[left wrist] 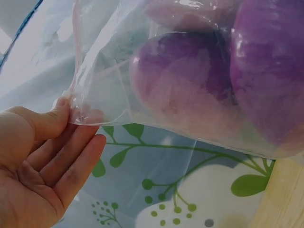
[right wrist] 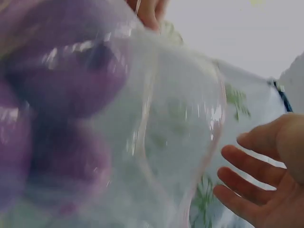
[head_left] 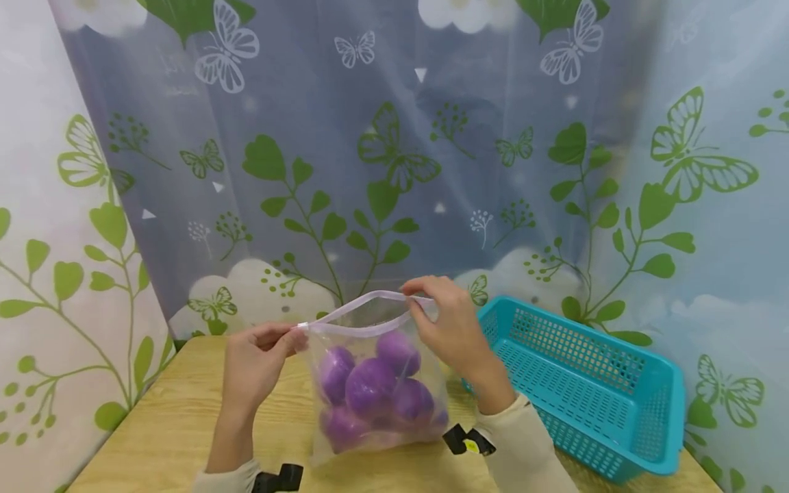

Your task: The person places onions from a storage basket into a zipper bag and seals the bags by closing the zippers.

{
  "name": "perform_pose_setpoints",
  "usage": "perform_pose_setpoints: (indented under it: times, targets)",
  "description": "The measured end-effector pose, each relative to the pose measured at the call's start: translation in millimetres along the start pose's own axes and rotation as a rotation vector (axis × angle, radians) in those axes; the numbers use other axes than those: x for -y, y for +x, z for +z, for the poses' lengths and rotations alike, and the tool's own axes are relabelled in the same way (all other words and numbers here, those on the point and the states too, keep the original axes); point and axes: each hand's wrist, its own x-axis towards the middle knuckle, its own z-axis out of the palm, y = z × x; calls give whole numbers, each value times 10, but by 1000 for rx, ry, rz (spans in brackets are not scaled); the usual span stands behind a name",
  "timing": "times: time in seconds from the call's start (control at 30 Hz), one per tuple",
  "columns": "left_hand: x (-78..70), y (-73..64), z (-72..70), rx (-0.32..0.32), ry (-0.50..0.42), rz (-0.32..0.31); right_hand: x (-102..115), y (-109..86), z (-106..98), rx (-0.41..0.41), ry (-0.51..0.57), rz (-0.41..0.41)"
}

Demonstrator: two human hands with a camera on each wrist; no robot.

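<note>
A clear slider zip bag (head_left: 333, 459) with a pale lilac closure strip stands upright on the wooden table, its mouth gaping. Several round purple things (head_left: 370, 389) fill its lower part; their exact kind is unclear through the plastic. My left hand (head_left: 255, 366) pinches the bag's top left corner by the white slider (head_left: 303, 325), thumb against fingers. At the right end of the mouth is my right hand (head_left: 453, 329). In the right wrist view, that hand's fingers (right wrist: 247, 164) are spread loosely beside the bag's rim, thumb apart, holding nothing.
To the right, a turquoise plastic basket (head_left: 668, 411) stands on the table (head_left: 166, 411), close to my right forearm. A curtain (head_left: 468, 226) printed with leaves and butterflies hangs behind the table. Black straps with small devices (head_left: 468, 441) sit at my wrists.
</note>
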Motion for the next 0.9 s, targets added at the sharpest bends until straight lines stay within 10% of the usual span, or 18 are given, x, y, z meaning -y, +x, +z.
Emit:
perform_pose_setpoints:
  times: [0.17,0.5,0.9]
  targets:
    - [-8,-13,-14,22,-8,50,322,209,306,234,-71,-173]
    - [-62,-66,-10,41,52,136,739,454,697,541,-269,-165]
    - [-87,-41,59,37,94,98,681,525,811,550,-324,-61]
